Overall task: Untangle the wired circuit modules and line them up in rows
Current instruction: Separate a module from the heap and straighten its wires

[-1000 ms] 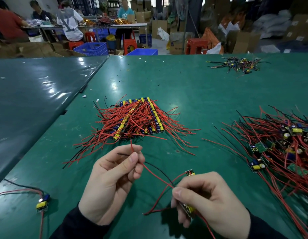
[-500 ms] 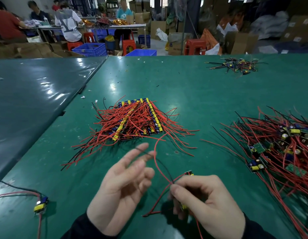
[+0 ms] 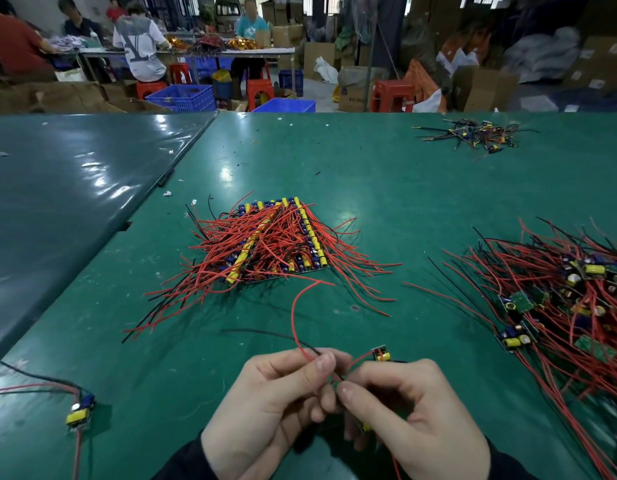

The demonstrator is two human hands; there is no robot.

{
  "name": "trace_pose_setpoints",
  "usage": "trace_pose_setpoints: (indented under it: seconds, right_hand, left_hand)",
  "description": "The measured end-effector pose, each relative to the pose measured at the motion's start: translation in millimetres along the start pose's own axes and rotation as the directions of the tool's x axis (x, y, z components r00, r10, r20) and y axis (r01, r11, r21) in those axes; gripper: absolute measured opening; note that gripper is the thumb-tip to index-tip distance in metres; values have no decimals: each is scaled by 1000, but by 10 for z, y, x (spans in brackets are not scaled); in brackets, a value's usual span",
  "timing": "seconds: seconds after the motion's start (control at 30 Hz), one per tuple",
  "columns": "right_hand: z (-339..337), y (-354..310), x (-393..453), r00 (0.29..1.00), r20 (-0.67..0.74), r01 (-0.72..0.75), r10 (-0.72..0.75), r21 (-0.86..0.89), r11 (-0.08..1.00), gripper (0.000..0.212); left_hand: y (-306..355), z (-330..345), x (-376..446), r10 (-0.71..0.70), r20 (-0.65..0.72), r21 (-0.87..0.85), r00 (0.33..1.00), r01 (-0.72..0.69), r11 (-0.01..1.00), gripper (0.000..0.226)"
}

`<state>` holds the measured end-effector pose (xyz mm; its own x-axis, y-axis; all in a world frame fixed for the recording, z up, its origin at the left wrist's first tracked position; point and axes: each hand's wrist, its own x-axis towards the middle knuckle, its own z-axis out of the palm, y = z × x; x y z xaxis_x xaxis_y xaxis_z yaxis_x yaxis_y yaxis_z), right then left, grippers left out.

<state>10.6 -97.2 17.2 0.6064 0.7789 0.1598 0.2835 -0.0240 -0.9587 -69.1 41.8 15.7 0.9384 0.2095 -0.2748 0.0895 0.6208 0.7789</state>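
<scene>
The left hand [image 3: 276,407] sits low at the near edge of the green bench [image 3: 386,188], thumb pressed toward its forefinger, pinching a red wire [image 3: 293,317] and a black wire [image 3: 265,332] where they cross. Touching it fingertip to fingertip, the right hand [image 3: 414,414] curls its fingers round a small circuit module [image 3: 381,355], whose yellow capacitor shows just above the knuckles (most of the board is hidden in the fist). The red wire arcs up from the pinch toward the middle of the bench.

Far left, near the bench edge, a single module [image 3: 79,412] lies alone with red and black leads trailing off. Beyond the hands, at the middle, the lined-up modules [image 3: 283,237] sit in rows, their red wires fanning out over them. To the right a tangled heap [image 3: 559,299] of modules and red wires spreads to the picture's edge. At the far right of the bench lies a small pile of wire scraps [image 3: 473,133]. A darker sheet [image 3: 58,188] covers the adjoining surface on the left. Behind, seated people [image 3: 137,43] work at a table among cardboard boxes [image 3: 487,88], blue crates [image 3: 182,97] and red stools [image 3: 392,95].
</scene>
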Motion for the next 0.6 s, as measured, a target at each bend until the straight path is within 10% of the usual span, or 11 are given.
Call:
trace_pose_setpoints:
  seconds: [0.33, 0.6]
  right_hand:
    - [-20, -31, 14, 998, 66, -13, 0, 194, 981, 20]
    - [-63, 39, 29, 932, -39, 324, -361, -362, 874, 20]
  left_hand:
    - [93, 43, -55, -40, -92, -304, 995, 10, 952, 67]
    - [54, 53, 0, 30, -175, -219, 984, -68, 973, 21]
